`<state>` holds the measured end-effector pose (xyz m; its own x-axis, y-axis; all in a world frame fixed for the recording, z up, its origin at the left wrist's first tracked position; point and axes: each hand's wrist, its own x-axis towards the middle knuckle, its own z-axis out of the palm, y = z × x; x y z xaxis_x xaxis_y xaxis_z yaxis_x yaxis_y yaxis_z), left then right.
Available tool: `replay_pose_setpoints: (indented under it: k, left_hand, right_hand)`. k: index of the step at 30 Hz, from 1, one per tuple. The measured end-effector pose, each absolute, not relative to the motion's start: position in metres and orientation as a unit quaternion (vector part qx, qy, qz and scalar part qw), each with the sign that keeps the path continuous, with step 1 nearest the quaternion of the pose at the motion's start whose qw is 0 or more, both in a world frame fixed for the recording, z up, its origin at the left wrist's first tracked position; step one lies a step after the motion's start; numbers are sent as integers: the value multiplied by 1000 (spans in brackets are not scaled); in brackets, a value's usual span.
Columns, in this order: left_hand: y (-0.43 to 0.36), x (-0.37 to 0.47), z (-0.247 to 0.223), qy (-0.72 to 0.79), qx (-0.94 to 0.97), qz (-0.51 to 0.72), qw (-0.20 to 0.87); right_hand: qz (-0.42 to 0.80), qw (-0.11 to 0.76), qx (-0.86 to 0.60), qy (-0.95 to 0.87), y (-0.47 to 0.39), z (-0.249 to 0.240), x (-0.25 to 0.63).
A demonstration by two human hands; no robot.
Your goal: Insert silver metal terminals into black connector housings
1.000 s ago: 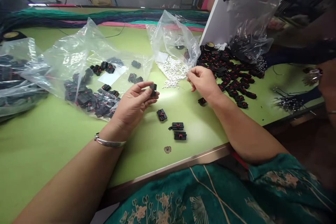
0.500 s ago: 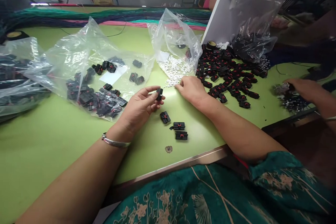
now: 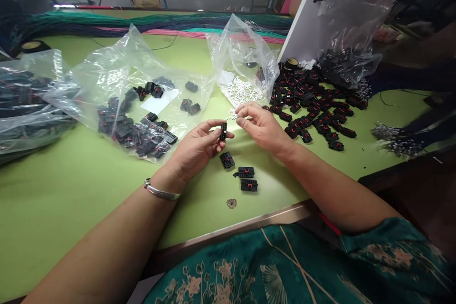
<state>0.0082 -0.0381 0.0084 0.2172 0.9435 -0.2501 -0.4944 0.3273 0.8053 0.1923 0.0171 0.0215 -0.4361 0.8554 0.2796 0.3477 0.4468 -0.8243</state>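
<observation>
My left hand (image 3: 199, 147) grips a small black connector housing (image 3: 223, 131) between thumb and fingers, its narrow end turned up and white spots showing on it. Close by on the right, my right hand (image 3: 261, 128) is raised with thumb and fingertips pinched together. Whatever it pinches is too small to make out. Behind it, small white plugs (image 3: 242, 91) spill from the mouth of a clear plastic bag (image 3: 233, 40). Below my hands lie black connectors with red clips: one tilted connector (image 3: 227, 159), an upper one (image 3: 246, 172) and a lower one (image 3: 249, 185).
A large heap of black connectors (image 3: 313, 104) lies right of my right hand. On the left, a clear bag (image 3: 107, 76) holds more connectors. Bundled wire ends (image 3: 397, 140) lie at far right, a white panel (image 3: 302, 23) stands behind the heap, and coloured wires (image 3: 149, 26) run along the back.
My right hand has lifted from the edge of the white plugs and come toward the connector in my left hand. Another person's hand at the far right has left the wire bundle. The view shifted slightly.
</observation>
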Motion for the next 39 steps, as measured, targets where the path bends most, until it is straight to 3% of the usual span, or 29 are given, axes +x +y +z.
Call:
replay_pose_setpoints:
  k: [5,11,23,30,39]
  left_hand:
    - [-37,10,6,361,292,507,726]
    - [-37,11,4,348,290,506,733]
    - [-39,12,7,365,281,504,730]
    - [-39,11,5,346,291,507,734]
    - [-38,11,5,357,289,510,727]
  right_hand:
    - [462,391,-352,-714,0,17,177]
    - [475,398,-368,-693,3,9,173]
    - [345,424,-338,-766,-2,12,174]
    - [373,435,-345,-744,0,8,174]
    - [318,435,-344,-769,0,8,174]
